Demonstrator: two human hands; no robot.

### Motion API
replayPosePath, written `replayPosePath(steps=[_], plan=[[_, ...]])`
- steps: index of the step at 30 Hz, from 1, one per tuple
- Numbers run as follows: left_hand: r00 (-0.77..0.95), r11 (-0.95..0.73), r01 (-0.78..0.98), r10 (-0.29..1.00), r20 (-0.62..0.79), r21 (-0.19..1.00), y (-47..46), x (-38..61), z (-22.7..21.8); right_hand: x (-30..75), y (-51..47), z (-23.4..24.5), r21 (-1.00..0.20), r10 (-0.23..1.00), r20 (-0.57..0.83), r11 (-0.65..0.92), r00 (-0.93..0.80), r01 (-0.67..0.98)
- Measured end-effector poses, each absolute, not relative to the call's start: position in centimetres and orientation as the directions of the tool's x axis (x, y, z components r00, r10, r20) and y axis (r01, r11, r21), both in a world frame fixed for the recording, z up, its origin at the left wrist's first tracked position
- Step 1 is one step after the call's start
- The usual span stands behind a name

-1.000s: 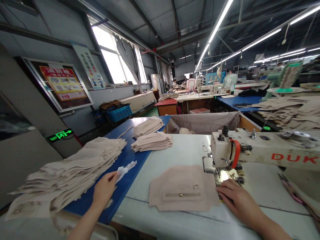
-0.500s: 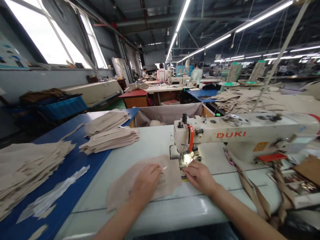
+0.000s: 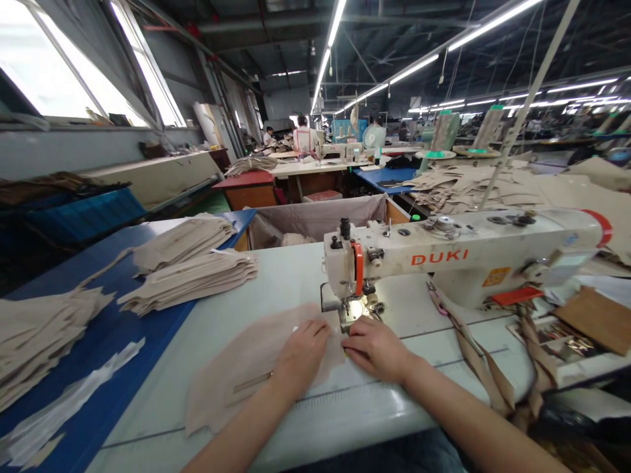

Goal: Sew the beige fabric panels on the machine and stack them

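A thin beige fabric panel (image 3: 217, 374) lies on the sewing machine's pale table, with a narrow slot-like strip across it. On its right part rests my left hand (image 3: 302, 358), its fingers bunched together on the cloth. My right hand (image 3: 377, 348) is closed at the panel's right edge, fingertips pinched just in front of the needle area. Beside both hands stands the white sewing machine (image 3: 394, 259) marked DUKI, its small lamp lighting the presser foot (image 3: 355, 310). The foot and the panel's edge are partly hidden by my right hand's fingers.
Stacks of cut beige pieces (image 3: 192, 286) lie on the blue table (image 3: 162, 328) to the left, near white strips (image 3: 79, 407). Right of the machine head are tweezers (image 3: 436, 299), hanging beige straps (image 3: 486, 374) and a tray of small metal parts (image 3: 566, 341). A cloth-lined bin (image 3: 315, 220) stands behind.
The view has swung slightly right. My left hand has moved nearer my right hand on the panel, uncovering its strip. My right hand stays by the presser foot.
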State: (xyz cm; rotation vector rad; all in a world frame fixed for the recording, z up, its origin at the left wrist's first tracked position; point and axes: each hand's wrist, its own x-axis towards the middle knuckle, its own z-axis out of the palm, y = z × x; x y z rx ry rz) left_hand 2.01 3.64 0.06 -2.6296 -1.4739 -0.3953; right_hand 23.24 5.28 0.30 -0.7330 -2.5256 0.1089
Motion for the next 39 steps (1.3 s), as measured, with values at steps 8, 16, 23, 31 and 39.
replayPosePath(steps=[8,16,23,31,39], plan=[[0.587,-0.610,0.792,0.755,0.292,-0.015,4.1,2.1,-0.5,23.2,5.4,0.3,-0.192,0.507,0.453,0.859,-0.733,0.475],[0.600,-0.620,0.782,0.720,0.349,-0.065,4.5,2.7,-0.9,23.3,5.5,0.1,-0.190,0.502,0.459,0.861,-0.733,0.471],[0.611,-0.632,0.768,0.675,0.415,-0.103,4.3,2.6,-1.1,23.2,5.5,0.3,-0.196,0.506,0.451,0.860,-0.735,0.471],[0.616,-0.636,0.762,0.655,0.437,-0.121,4.3,2.7,-1.3,23.2,5.4,0.5,-0.185,0.502,0.452,0.862,-0.737,0.472],[0.610,-0.632,0.765,0.650,0.453,-0.123,4.0,2.8,-1.1,23.1,5.4,0.5,-0.199,0.509,0.455,0.858,-0.731,0.474]])
